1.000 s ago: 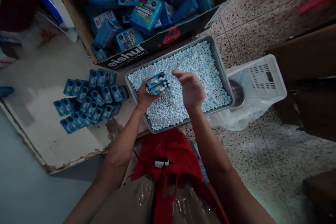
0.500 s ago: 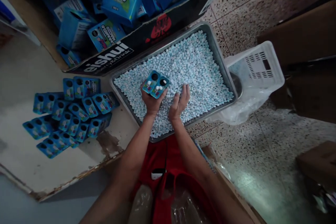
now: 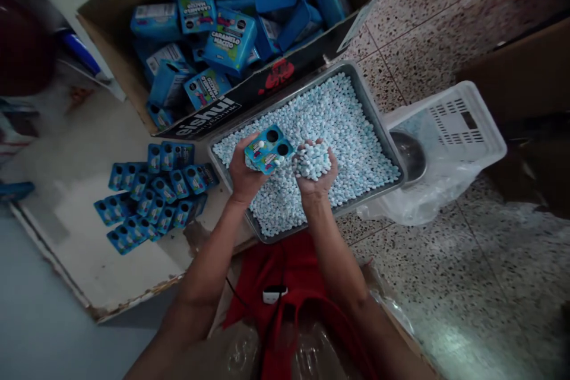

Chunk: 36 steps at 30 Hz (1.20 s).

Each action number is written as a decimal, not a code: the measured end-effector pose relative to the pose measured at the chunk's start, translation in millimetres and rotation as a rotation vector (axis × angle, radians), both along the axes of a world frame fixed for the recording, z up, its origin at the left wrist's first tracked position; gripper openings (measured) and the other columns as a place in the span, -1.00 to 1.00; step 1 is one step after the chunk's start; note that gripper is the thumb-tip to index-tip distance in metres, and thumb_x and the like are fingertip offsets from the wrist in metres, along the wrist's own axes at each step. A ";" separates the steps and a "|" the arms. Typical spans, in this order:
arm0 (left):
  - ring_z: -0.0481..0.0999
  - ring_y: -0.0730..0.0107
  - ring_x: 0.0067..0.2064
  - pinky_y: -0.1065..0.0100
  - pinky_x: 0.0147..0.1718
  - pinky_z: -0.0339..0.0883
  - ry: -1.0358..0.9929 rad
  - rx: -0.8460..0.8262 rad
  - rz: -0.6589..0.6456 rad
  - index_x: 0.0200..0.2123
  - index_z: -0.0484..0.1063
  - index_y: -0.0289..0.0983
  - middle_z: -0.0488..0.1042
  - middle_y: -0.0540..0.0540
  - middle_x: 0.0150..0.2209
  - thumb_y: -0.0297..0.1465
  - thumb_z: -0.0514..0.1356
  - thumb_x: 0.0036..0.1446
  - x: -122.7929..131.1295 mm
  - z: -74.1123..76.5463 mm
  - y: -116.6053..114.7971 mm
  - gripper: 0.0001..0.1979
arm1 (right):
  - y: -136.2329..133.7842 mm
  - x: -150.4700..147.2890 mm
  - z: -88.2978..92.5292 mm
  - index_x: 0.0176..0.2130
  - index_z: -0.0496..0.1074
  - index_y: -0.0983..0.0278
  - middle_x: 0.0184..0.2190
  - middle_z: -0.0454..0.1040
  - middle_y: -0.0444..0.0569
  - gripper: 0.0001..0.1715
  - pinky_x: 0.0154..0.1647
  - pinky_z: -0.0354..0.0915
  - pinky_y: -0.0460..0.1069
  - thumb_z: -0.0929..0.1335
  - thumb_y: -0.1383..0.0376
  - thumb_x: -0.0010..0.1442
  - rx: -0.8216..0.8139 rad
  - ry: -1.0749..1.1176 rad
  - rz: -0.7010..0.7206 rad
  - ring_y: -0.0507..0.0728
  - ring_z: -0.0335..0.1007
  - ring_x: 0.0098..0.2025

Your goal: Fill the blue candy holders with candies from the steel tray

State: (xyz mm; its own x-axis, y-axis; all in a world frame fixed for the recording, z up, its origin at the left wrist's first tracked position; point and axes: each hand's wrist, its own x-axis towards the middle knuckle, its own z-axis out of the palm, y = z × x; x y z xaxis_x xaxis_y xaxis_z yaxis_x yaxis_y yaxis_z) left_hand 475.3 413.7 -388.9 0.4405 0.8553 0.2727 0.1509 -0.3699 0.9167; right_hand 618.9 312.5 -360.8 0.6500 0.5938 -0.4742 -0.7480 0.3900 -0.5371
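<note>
My left hand [image 3: 244, 175] is wrapped round two small blue candy boxes [image 3: 263, 147] held side by side, each with a round hole in its top. A few pale candies lie on their tops. Just to the right, my right hand [image 3: 321, 181] is cupped palm up, its fingers curled round a heaped handful of candies [image 3: 313, 160]. Both hands are above a metal tray [image 3: 378, 130] filled with light blue and white candies [image 3: 285, 208]. The boxes and the handful are close together; I cannot tell whether they touch.
A cardboard carton [image 3: 191, 124] of blue boxes stands behind the tray. Several blue boxes with holes [image 3: 155, 190] are grouped on the table [image 3: 80, 249] at left. To the right are a white plastic basket [image 3: 483, 124], a clear bag [image 3: 401, 205] and a metal bowl [image 3: 407, 154].
My right hand has turned palm up and lifted a handful of candies from the tray. My left hand has tilted the two boxes toward it. The camera view has shifted.
</note>
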 end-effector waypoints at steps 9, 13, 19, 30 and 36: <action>0.69 0.00 0.10 0.03 0.11 0.60 0.058 0.101 -0.234 0.16 0.48 -0.08 0.65 -0.11 0.09 -0.35 0.50 -0.01 -20.3 0.4 9.5 -0.37 | 20.6 -12.2 90.7 -0.23 0.56 0.12 -0.11 0.65 -0.02 -0.66 0.12 0.54 0.24 0.42 -0.04 0.13 -0.044 -0.418 0.119 0.27 0.60 0.09; 0.72 0.01 0.00 0.03 0.01 0.65 0.056 0.024 -0.164 0.14 0.48 -0.09 0.67 -0.08 0.02 -0.31 0.55 -0.11 -15.9 -2.4 2.4 -0.31 | 23.7 -10.6 91.8 -0.26 0.54 0.12 -0.16 0.63 -0.04 -0.64 0.09 0.54 0.19 0.40 -0.08 0.16 -0.043 -0.445 0.118 0.22 0.62 0.03; 0.72 -0.06 0.02 -0.13 0.05 0.64 0.072 -0.016 -0.216 0.15 0.48 -0.08 0.66 -0.11 0.04 -0.30 0.60 -0.20 -15.4 -19.2 -8.6 -0.22 | 25.5 -9.4 93.8 -0.26 0.51 0.12 -0.23 0.58 -0.02 -0.46 0.07 0.55 0.20 0.33 -0.26 0.21 -0.071 -0.472 0.162 0.24 0.60 0.06; 0.69 -0.03 0.08 -0.05 0.10 0.63 0.056 -0.074 -0.269 0.12 0.51 -0.04 0.67 -0.10 0.06 -0.37 0.58 -0.20 -13.1 -27.3 -10.3 -0.26 | 22.0 -9.9 85.6 -0.41 0.42 0.13 -0.27 0.49 -0.04 -0.49 0.00 0.50 0.15 0.33 -0.20 0.28 -0.051 -0.563 0.217 0.16 0.53 -0.14; 0.70 -0.03 0.06 0.02 0.03 0.64 0.032 -0.033 -0.218 0.15 0.49 -0.11 0.67 -0.13 0.06 -0.33 0.56 -0.15 -15.2 -34.0 -11.0 -0.27 | 21.9 -9.3 71.7 -0.38 0.44 0.10 -0.38 0.38 -0.05 -0.45 -0.01 0.41 0.16 0.29 -0.25 0.32 0.030 -0.746 0.252 0.19 0.42 -0.24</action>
State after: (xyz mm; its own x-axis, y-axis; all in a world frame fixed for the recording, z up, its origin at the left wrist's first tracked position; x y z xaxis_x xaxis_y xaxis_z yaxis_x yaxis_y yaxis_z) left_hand 460.1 402.8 -422.9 0.6238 0.7471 0.2293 0.0995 -0.3670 0.9249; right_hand 609.6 334.3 -289.1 0.6343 0.7713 0.0526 -0.2619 0.2784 -0.9241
